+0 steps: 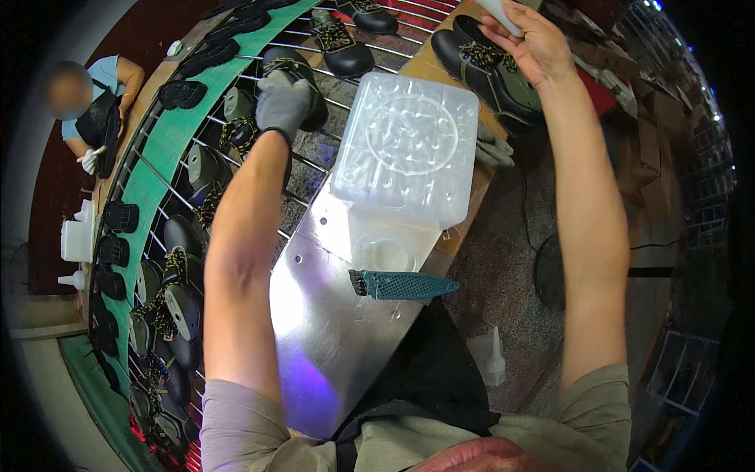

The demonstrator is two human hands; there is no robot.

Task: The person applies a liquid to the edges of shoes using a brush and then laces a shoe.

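My left hand (285,104), in a grey glove, is closed on a black shoe (313,106) with yellow-flecked laces on a rack of metal rods. My bare right hand (536,43) is raised at the upper right, its fingers around a smooth white object (503,16), cut off by the picture's edge. Below that hand stand black shoes (515,90) on a brown board. Between my arms a translucent plastic container (409,149) rests on a shiny metal plate (314,346). A brush with a dark green handle (409,285) lies across the plate's near part.
More laced shoes (342,47) fill the rack on the left and far side. Beyond it, black soles (181,94) line a curved green belt (161,169). A person (94,110) sits at the far left, holding a dark item. A white nozzle bottle (494,358) stands low at the right.
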